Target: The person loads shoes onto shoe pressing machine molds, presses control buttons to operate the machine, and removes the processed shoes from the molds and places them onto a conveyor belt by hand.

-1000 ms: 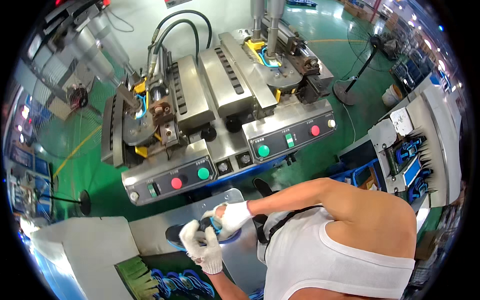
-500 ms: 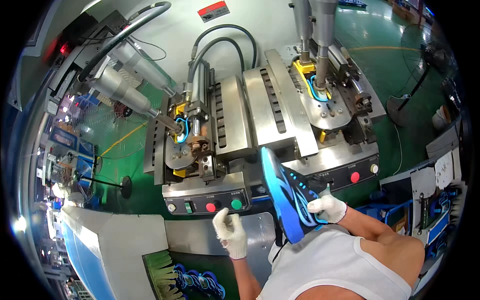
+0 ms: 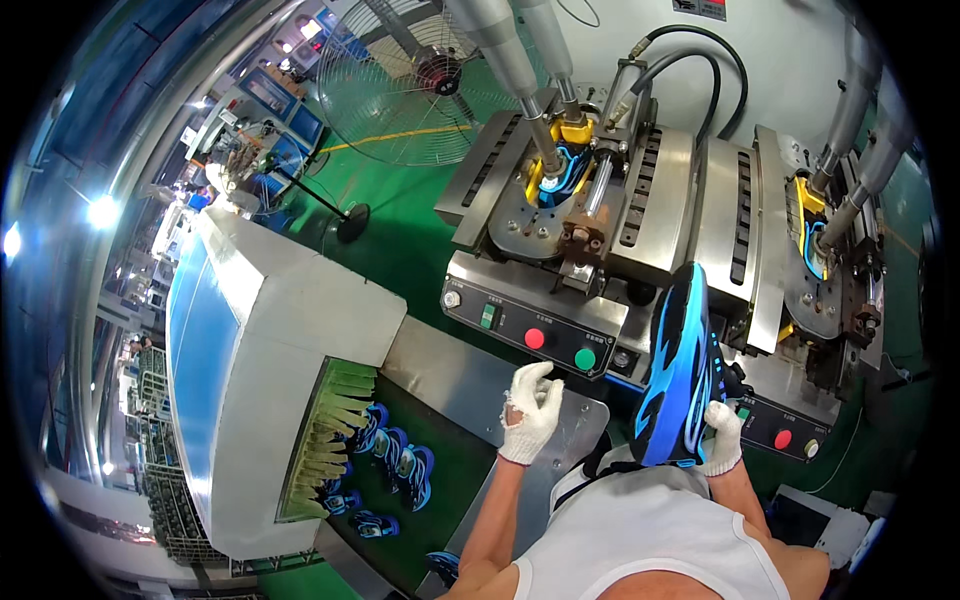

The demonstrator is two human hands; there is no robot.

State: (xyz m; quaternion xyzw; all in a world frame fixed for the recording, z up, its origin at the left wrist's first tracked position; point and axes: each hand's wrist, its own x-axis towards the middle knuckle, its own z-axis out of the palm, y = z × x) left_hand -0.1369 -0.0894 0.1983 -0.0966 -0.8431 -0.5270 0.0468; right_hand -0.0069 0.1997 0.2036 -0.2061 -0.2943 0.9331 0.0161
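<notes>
My right hand (image 3: pixel 722 440), in a white knit glove, grips a blue and black sneaker (image 3: pixel 672 375) near one end. The sneaker stands upright in front of my chest with its patterned blue sole turned into view. Its upper is mostly hidden. My left hand (image 3: pixel 531 414), gloved too, is raised with loosely curled fingers apart and nothing in them. It hovers just below the left control panel (image 3: pixel 520 325), near a green button (image 3: pixel 585 358), without visible contact. Another blue shoe piece (image 3: pixel 567 172) sits in the left press station between yellow pads (image 3: pixel 574 130).
Several blue shoes (image 3: pixel 405 465) lie on a dark green conveyor belt (image 3: pixel 455 500) at lower left, outside a tunnel with a bristle curtain (image 3: pixel 325 435). The right press station (image 3: pixel 812 285) holds another blue piece. A metal ledge (image 3: pixel 440 365) borders the belt. A large fan (image 3: pixel 437 72) stands behind.
My view has swung left, so more of the belt shows. The sneaker has turned from its side to show its sole, still in my right hand. My left hand stays empty.
</notes>
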